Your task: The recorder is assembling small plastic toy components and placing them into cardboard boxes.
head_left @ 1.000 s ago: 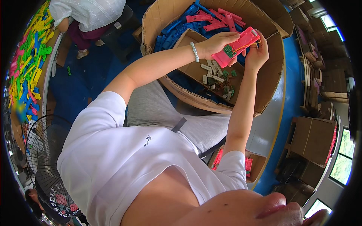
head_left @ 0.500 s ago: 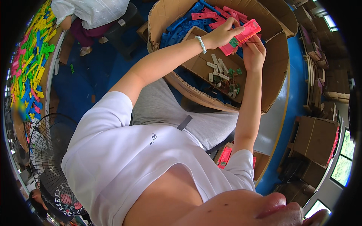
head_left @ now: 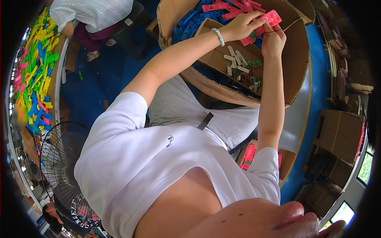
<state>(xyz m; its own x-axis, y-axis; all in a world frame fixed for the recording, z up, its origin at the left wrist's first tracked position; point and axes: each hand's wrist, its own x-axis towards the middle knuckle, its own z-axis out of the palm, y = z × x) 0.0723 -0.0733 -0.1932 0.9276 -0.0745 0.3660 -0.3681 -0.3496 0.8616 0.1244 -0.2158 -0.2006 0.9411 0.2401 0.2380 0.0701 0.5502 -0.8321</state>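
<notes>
A pink plastic casing (head_left: 272, 17) is held up over the large cardboard box, between my two hands. My left hand (head_left: 243, 27), with a pale beaded bracelet on its wrist, grips the casing's left side with thumb and fingers. My right hand (head_left: 274, 43) pinches it from below, its fingertips close to my left thumb. A bit of green circuit board (head_left: 253, 34) shows beside my left fingers, partly hidden. Below the hands, a cardboard tray (head_left: 212, 55) holds several white stick-like parts (head_left: 239, 59) and small green boards with thin wires (head_left: 254, 82).
Blue plastic casings (head_left: 190, 23) and more pink ones (head_left: 215, 7) lie in the large cardboard box (head_left: 300, 59). A smaller box (head_left: 288, 162) with pink casings stands by my right elbow. At left are a fan (head_left: 59, 158), a seated person (head_left: 97, 16) and a table heaped with coloured parts (head_left: 39, 79).
The view has shifted slightly. The pink casing has turned in my hands, and less of the green board shows. My right fingers have moved in closer to my left thumb.
</notes>
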